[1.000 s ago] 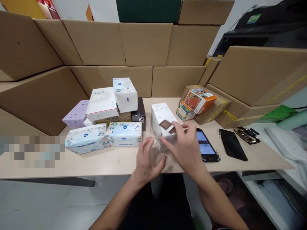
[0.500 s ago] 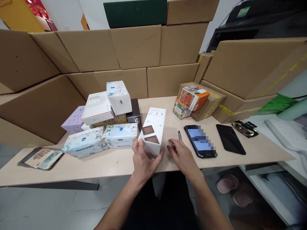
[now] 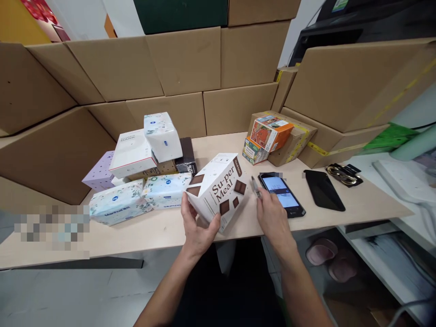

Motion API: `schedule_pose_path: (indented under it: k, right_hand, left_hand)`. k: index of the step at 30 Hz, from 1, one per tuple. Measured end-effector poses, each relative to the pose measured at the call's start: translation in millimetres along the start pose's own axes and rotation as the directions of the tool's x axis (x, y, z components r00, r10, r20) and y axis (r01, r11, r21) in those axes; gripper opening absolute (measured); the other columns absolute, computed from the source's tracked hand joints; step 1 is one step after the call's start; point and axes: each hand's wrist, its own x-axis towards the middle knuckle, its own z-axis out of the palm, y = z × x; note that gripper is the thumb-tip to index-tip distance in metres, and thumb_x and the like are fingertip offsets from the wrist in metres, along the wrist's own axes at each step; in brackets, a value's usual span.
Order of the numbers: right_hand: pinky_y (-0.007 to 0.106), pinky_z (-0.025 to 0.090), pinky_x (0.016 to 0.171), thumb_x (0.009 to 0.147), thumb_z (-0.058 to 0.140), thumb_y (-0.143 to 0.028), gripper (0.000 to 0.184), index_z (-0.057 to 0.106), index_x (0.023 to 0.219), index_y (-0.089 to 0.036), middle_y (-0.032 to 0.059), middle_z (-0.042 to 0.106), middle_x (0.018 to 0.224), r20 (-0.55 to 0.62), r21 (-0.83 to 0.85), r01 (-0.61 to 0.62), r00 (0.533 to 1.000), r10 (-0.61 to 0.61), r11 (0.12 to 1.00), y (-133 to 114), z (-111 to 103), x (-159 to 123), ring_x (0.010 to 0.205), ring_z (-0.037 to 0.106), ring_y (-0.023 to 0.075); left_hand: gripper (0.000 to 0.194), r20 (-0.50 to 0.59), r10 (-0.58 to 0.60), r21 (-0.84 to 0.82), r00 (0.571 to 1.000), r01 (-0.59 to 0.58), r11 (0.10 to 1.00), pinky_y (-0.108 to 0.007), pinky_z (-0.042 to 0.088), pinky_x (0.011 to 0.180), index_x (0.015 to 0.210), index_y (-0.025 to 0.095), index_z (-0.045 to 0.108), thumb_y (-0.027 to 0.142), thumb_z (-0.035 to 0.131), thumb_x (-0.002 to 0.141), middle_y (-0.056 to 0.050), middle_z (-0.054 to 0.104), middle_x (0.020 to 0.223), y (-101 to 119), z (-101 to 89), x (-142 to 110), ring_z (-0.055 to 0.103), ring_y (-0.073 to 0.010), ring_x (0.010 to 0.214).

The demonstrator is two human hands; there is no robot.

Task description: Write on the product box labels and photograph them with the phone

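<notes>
My left hand (image 3: 199,222) grips a white "Su-per Meal" box (image 3: 226,190) with brown square pictures, thumb on the lettered side and fingers at its left edge. The box is tilted, so its lettered side faces up to the right. To the right of it, my right hand (image 3: 274,215) is closed around a slim grey pen (image 3: 255,186) with a dark end pointing away from me. A smartphone (image 3: 282,195) with a lit screen lies just right of that hand.
Left of the box stand tissue packs (image 3: 121,200), a white power bank box (image 3: 132,154) and a lilac box (image 3: 98,171). Orange food packaging (image 3: 272,131) sits at the back right. A black flat device (image 3: 323,190) and a coiled cable (image 3: 342,175) lie farther right. Cardboard boxes (image 3: 185,59) wall the back.
My left hand has turned the white box, bringing its lettered side into view. My right hand has moved right and closed on the pen that lay on the table.
</notes>
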Motion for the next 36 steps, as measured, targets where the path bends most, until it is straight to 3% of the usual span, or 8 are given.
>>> schedule_pose_path:
  k: [4,8,12,16,21,28,31,36]
  right_hand:
    - [0.046,0.052,0.083,0.095,0.04,-0.031,0.042,0.056,0.132,-0.019,0.0119,0.063,0.101,-0.216,0.384,-0.068,0.963,0.162,0.921,12,-6,-1,0.084,0.062,0.024]
    - [0.04,0.054,0.078,0.093,0.051,-0.046,0.046,0.059,0.13,-0.02,0.0096,0.068,0.1,-0.111,0.633,-0.205,0.931,0.349,0.747,22,-16,-11,0.084,0.064,0.0222]
    - [0.036,0.055,0.071,0.084,0.064,-0.052,0.047,0.067,0.117,-0.019,0.0079,0.071,0.095,0.021,0.716,-0.285,0.921,0.389,0.637,20,-24,-21,0.083,0.066,0.0222]
    - [0.032,0.054,0.058,0.08,0.069,-0.05,0.046,0.068,0.116,-0.021,0.0058,0.071,0.088,0.028,0.746,-0.267,0.928,0.371,0.61,16,-26,-26,0.071,0.065,0.0196]
    - [0.028,0.049,0.05,0.08,0.071,-0.05,0.043,0.067,0.112,-0.022,0.0037,0.069,0.084,0.08,0.794,-0.315,0.902,0.424,0.521,13,-27,-34,0.057,0.056,0.0141]
    - [0.023,0.043,0.044,0.073,0.08,-0.044,0.048,0.067,0.113,-0.022,0.008,0.073,0.104,0.187,0.778,-0.414,0.87,0.455,0.473,21,-26,-51,0.062,0.059,0.0135]
    - [0.022,0.041,0.042,0.072,0.081,-0.043,0.044,0.069,0.108,-0.021,0.0072,0.074,0.096,0.161,0.8,-0.402,0.859,0.487,0.445,17,-28,-53,0.059,0.058,0.0127]
    - [0.02,0.04,0.042,0.077,0.08,-0.038,0.035,0.073,0.104,-0.019,0.003,0.071,0.078,0.013,0.89,-0.228,0.878,0.479,0.394,-2,-45,-46,0.049,0.048,0.0067]
  left_hand:
    - [0.099,0.07,-0.027,-0.166,0.997,0.038,0.985,-0.045,0.056,0.098,0.157,0.031,0.009,0.052,0.072,0.083,-0.018,0.046,0.145,6,-2.3,5,0.059,-0.0292,0.125]
    - [0.088,0.25,-0.09,-0.27,0.964,0.159,0.949,-0.042,0.058,0.093,0.157,0.027,0.015,0.057,0.062,0.089,-0.016,0.058,0.135,9,-2.7,13,0.066,-0.0284,0.117]
    - [0.067,0.412,-0.145,-0.162,0.9,0.229,0.96,-0.045,0.052,0.104,0.156,0.027,0.026,0.052,0.049,0.098,-0.014,0.052,0.148,13,-6.7,25,0.054,-0.0295,0.133]
    - [0.056,0.419,-0.127,0.071,0.899,0.107,0.992,-0.051,0.036,0.118,0.153,0.03,0.037,0.047,0.047,0.1,-0.009,0.045,0.156,13,-13.3,28,0.04,-0.0298,0.146]
    - [0.054,0.428,-0.046,0.09,0.903,0.008,0.996,-0.051,0.036,0.119,0.154,0.029,0.034,0.046,0.037,0.103,-0.008,0.041,0.159,9,-26.5,11,0.038,-0.0276,0.147]
    - [0.085,0.564,-0.021,0.374,0.826,-0.233,0.898,-0.063,0.038,0.115,0.157,0.029,0.026,0.048,0.07,0.086,-0.013,0.049,0.153,6,-46.1,-4,0.042,-0.0371,0.144]
    - [0.067,0.544,0.078,0.349,0.836,-0.309,0.885,-0.06,0.043,0.113,0.154,0.028,0.034,0.039,0.062,0.094,-0.013,0.055,0.147,8,-44.7,-2,0.048,-0.0328,0.14]
    - [0.046,0.327,0.166,0.305,0.93,-0.27,0.913,-0.045,0.051,0.107,0.143,0.026,0.052,0.031,0.058,0.097,-0.01,0.065,0.135,27,-47.0,12,0.058,-0.0273,0.13]
